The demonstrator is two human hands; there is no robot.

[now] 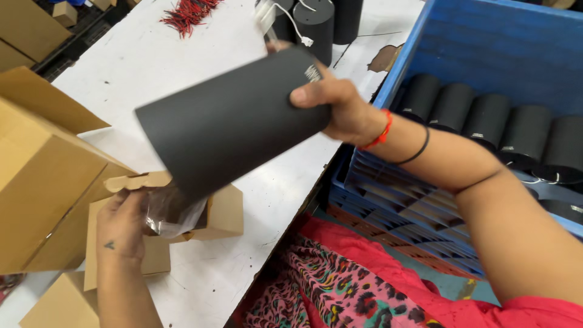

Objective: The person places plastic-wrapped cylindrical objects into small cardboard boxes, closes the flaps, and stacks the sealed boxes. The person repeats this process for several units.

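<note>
Two hands: both busy at the white table (139, 67)
Right hand (340, 109): clamped round black cylinder (234, 121); tilted, lower end in clear plastic bag (170, 215)
Left hand (121, 225): pinching bag edge at small cardboard box (221, 212)
Blue crate (486, 48): more black cylinders (486, 118) inside

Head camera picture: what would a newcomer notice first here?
A big black cylinder fills the centre, tilted, held by the right hand over a small open cardboard box with a clear plastic bag, which the left hand steadies. At right, a blue crate holds more black cylinders.
</note>
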